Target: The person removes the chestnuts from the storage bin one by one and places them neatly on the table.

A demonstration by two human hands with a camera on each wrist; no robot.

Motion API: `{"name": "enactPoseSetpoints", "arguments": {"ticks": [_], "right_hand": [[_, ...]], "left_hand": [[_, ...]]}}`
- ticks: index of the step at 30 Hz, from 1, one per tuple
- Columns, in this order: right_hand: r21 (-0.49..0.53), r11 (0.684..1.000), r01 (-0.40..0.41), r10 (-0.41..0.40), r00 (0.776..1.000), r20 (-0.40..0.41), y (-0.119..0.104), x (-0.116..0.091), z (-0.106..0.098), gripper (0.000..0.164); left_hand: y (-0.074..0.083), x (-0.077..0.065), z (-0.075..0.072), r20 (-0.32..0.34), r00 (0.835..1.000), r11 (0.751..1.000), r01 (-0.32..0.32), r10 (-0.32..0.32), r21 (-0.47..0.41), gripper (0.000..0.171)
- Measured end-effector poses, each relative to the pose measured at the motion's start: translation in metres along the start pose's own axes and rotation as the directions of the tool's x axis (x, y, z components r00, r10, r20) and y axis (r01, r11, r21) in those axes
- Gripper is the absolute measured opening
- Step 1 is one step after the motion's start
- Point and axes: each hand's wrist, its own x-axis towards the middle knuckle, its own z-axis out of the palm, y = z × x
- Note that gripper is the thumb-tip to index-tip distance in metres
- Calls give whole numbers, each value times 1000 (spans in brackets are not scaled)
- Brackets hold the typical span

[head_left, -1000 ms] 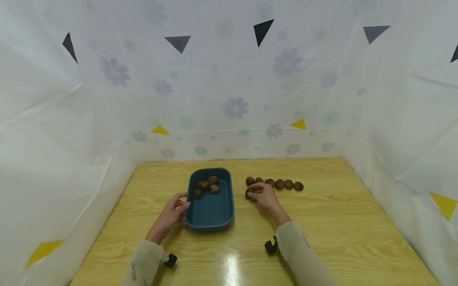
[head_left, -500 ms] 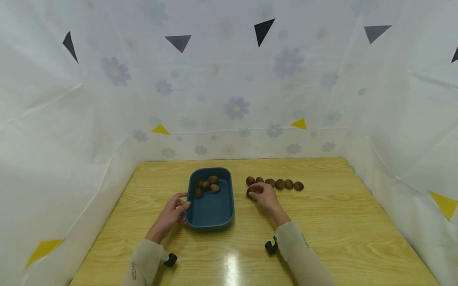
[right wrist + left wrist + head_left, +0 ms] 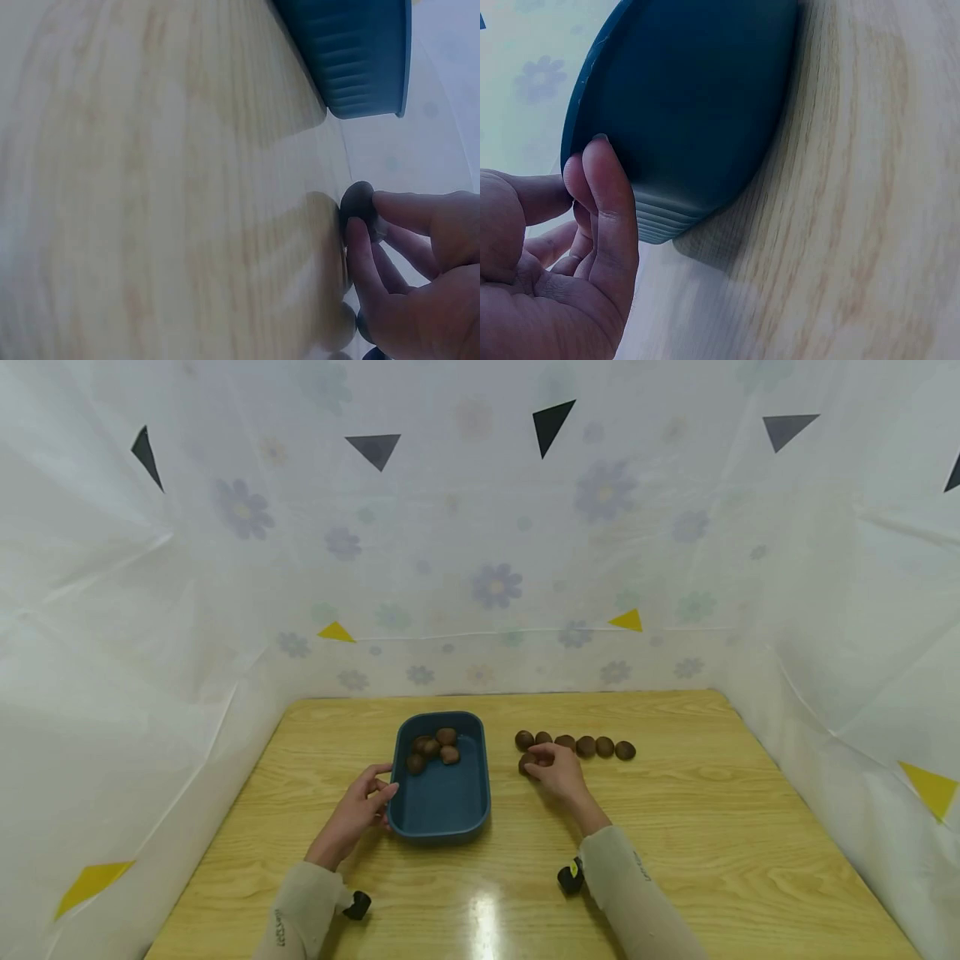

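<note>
Chestnut-like piece point(image 3: 355, 199), pinched between thumb and fingertips, right hand point(image 3: 561, 772)

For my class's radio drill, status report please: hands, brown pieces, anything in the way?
Left hand gripping left side of blue tray. Right hand pinching one brown piece, near a row of six. Nothing visible between that piece and the tray.

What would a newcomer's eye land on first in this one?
Probably the deep blue tray standing left of centre on the yellowish wooden table, with a cluster of brown pieces toward its far end and the left hand gripping its left side. Next, the neat row of similar pieces to the tray's right, where the right hand pinches one piece on the row's near side.
</note>
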Motion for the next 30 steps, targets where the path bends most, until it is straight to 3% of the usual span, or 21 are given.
{"name": "enactPoseSetpoints", "arguments": {"ticks": [30], "right_hand": [[50, 998, -28, 26, 999, 37, 0, -1, -7, 31]], "left_hand": [[0, -2, 0, -18, 1000, 1000, 21, -21, -21, 47]]}}
